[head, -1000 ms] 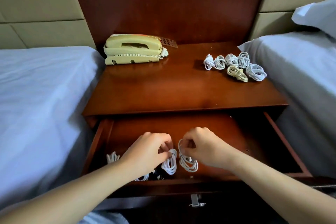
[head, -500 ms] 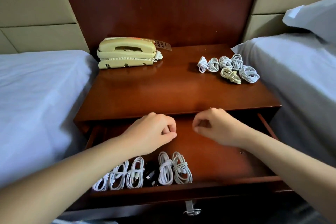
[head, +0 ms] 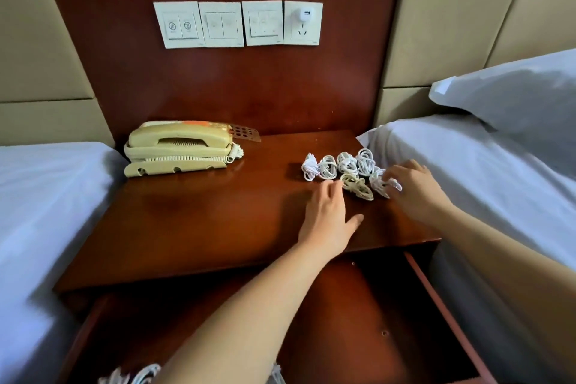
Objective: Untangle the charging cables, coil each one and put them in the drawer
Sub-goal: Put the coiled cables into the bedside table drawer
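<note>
On the head view, a cream telephone (head: 179,148) sat at the back left of the nightstand (head: 202,218), under a row of wall switches (head: 238,24) with a white USB charger (head: 304,15) plugged in. A white-sheeted bed (head: 46,212) flanked each side, and the right one carried a pillow (head: 514,97). A cluster of coiled cables (head: 346,164) lay at the back right of the top. The left hand (head: 327,215) reached flat, fingers straight and thumb splayed, its tips just beside the cream coil (head: 357,186). The right hand (head: 411,187) had curled fingers gripping the white coil (head: 381,185) next to it. In the open drawer (head: 436,299), more white coils (head: 134,376) showed at the front, partly hidden by the left forearm.
</note>
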Demonstrator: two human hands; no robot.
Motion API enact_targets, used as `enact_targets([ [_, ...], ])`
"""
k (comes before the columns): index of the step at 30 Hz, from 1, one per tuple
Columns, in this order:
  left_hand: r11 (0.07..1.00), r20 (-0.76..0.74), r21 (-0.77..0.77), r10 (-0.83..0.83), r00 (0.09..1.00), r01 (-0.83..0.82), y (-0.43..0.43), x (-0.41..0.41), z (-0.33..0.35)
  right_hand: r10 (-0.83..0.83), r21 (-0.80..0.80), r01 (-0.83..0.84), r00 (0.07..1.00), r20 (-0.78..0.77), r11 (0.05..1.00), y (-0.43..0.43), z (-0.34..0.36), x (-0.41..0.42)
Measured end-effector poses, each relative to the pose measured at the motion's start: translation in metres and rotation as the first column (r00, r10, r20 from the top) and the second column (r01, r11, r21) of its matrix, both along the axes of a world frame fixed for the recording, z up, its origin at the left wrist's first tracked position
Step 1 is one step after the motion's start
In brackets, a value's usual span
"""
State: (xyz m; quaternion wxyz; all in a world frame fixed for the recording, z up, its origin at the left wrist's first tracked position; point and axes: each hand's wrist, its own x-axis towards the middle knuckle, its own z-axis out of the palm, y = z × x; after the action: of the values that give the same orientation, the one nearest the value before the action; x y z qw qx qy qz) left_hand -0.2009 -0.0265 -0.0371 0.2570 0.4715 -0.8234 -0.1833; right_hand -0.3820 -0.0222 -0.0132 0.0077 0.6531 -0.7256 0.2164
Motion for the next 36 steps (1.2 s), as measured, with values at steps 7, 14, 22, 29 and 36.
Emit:
enact_targets([
  [7, 0.995, 0.036, -0.094, 0.048, 0.998, -0.044, -0.021, -0.036, -0.008, -0.043, 0.059, 0.04, 0.998, 0.051, 0.998, -0.015, -0.004, -0.01],
  [14, 0.997, 0.023, -0.049, 0.064, 0.998, -0.063, -0.038, -0.04, -0.007, -0.03, 0.027, 0.028, 0.995, 0.094, 0.999, -0.015, -0.002, -0.007],
  [22, 0.997, -0.131, 0.043, -0.059, 0.99, 0.066, -0.021, -0.021, -0.004, 0.014, 0.014, -0.015, 0.992, 0.122, 1.0, 0.013, -0.004, -0.001],
  [29, 0.985, -0.184, -0.007, -0.171, 0.968, 0.173, 0.029, 0.036, -0.005, 0.152, 0.009, -0.155, 0.977, 0.152, 0.988, 0.068, -0.005, 0.033],
  [36, 0.964, -0.257, 0.158, -0.169, 0.952, 0.214, 0.075, 0.089, -0.01, 0.265, 0.039, -0.274, 0.951, 0.163, 0.961, 0.118, -0.006, 0.078],
])
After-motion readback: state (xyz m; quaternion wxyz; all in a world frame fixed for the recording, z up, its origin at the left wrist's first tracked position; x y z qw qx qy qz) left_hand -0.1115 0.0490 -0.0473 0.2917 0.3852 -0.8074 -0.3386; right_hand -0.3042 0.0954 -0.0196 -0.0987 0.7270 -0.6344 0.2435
